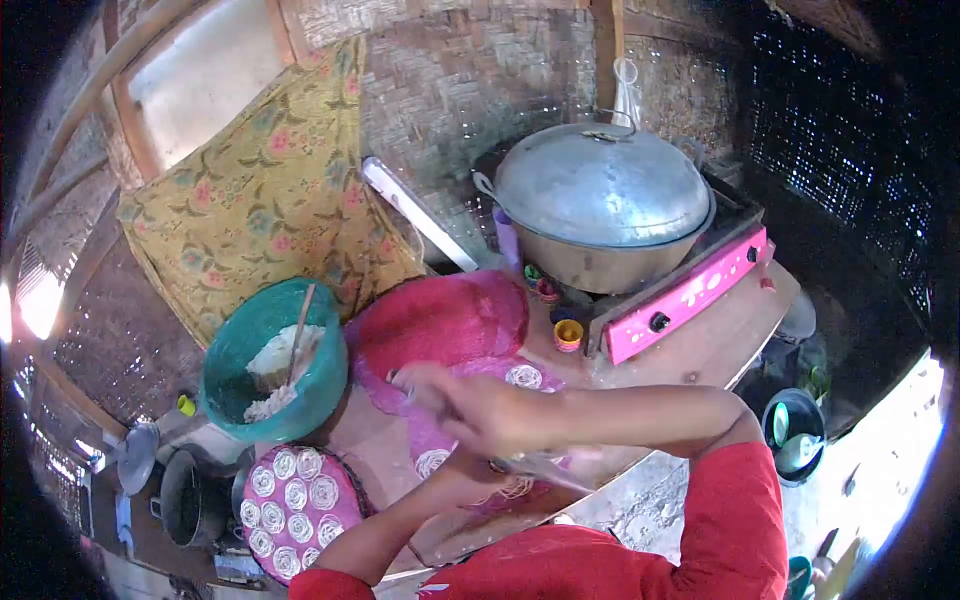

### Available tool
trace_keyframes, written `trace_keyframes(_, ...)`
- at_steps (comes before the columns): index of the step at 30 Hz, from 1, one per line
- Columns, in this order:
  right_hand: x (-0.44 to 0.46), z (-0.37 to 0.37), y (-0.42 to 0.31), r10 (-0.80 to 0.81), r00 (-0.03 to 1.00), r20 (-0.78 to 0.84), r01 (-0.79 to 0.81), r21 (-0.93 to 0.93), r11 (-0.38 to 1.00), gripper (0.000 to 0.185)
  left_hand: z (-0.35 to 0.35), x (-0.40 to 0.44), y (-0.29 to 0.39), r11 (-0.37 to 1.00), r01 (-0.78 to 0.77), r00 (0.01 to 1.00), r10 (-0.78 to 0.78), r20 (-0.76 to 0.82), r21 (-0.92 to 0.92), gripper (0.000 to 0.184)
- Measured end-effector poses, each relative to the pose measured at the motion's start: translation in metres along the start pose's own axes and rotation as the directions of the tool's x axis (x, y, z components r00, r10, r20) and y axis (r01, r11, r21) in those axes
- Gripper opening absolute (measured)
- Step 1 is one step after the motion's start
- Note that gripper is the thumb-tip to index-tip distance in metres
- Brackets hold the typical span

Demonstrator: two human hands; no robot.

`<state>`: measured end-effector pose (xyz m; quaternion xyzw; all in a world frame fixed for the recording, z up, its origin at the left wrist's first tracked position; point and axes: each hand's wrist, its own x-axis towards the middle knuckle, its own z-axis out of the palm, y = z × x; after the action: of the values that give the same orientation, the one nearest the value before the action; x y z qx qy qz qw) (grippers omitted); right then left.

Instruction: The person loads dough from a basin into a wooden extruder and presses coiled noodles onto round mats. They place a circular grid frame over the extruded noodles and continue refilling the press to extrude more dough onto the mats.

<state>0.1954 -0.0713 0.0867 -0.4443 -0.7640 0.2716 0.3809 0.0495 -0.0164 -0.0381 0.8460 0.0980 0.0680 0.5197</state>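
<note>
My right hand is smeared by motion above the pink-purple sheet, so its fingers do not read clearly. Just below it, my left hand is partly covered by the right wrist. It seems closed on something by a pale, flat edge, whose kind I cannot make out. Around the hands, white coiled noodle-like nests lie on the purple sheet: one nest beyond my right wrist, another nest left of my left hand. A round pink tray at lower left bears several such nests.
A green basin holds white dough-like stuff and a stick. Behind the hands is a red-pink mat. At the back right, a large lidded pot sits on a pink-fronted stove. A small yellow cup stands before it.
</note>
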Motion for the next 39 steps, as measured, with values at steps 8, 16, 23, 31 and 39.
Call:
trace_keyframes(8, 0.044, -0.011, 0.003, -0.239, 0.895, -0.377, 0.123, -0.308, 0.944, 0.041, -0.039, -0.07, 0.003, 0.634, 0.203, 0.97, -0.027, -0.241, 0.747, 0.043)
trace_keyframes(16, 0.102, -0.024, 0.021, 0.222, 0.496, -0.84, 0.524, 0.492, 0.695, 0.032, -0.08, -0.133, -0.102, 0.841, -0.269, 0.528, -0.279, -0.802, -0.469, 0.043)
trace_keyframes(23, 0.256, 0.114, 0.066, 0.466, 0.693, -0.549, 0.563, 0.817, 0.125, 0.038, -0.182, -0.16, -0.002, 0.873, -0.016, -0.022, 0.487, -0.873, 0.487, 0.032)
trace_keyframes(31, 0.406, 0.195, 0.169, -0.047, 0.997, 0.066, 0.075, -0.526, 0.847, 0.044, -0.36, -0.218, -0.004, 0.982, -0.001, -0.282, 0.179, -0.943, 0.187, 0.025)
trace_keyframes(39, 0.452, 0.192, 0.238, -0.008, 0.898, 0.44, 0.434, -0.883, 0.176, 0.03, -0.451, -0.187, -0.093, 0.576, 0.556, -0.163, 0.782, -0.601, 0.599, 0.03)
